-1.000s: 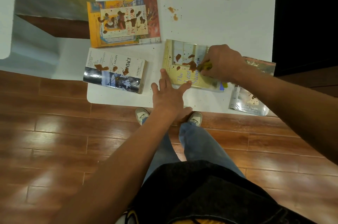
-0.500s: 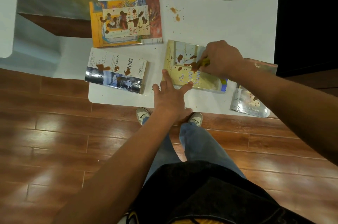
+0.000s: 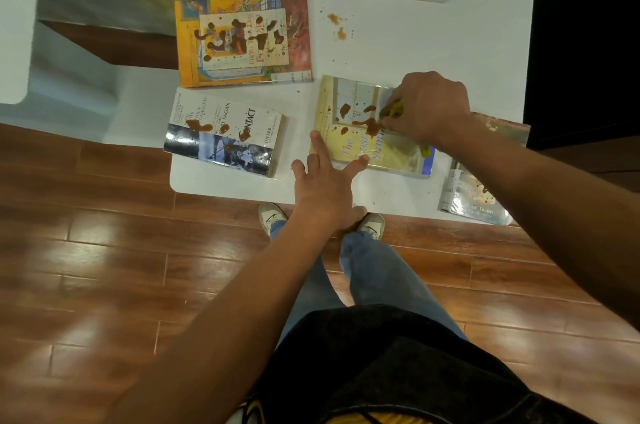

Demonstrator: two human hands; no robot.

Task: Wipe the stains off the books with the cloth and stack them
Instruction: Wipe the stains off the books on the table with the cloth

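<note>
Books — I count four stained ones lying flat on the white table (image 3: 433, 52): the pale yellow book (image 3: 349, 149) in front of me, the Contact paperback (image 3: 225, 136) to its left, an orange picture book (image 3: 242, 38) behind that, and a silvery book (image 3: 474, 201) at the right edge. Three unstained piles line the far edge. My right hand (image 3: 427, 106) grips the one yellow-green cloth (image 3: 393, 110) — fingers curled round it, pressed on the brown blotches. My left hand (image 3: 325, 181) lies flat with fingers spread, pinning the yellow book's near corner. Since a second ago the right hand has slid farther up the cover.
</note>
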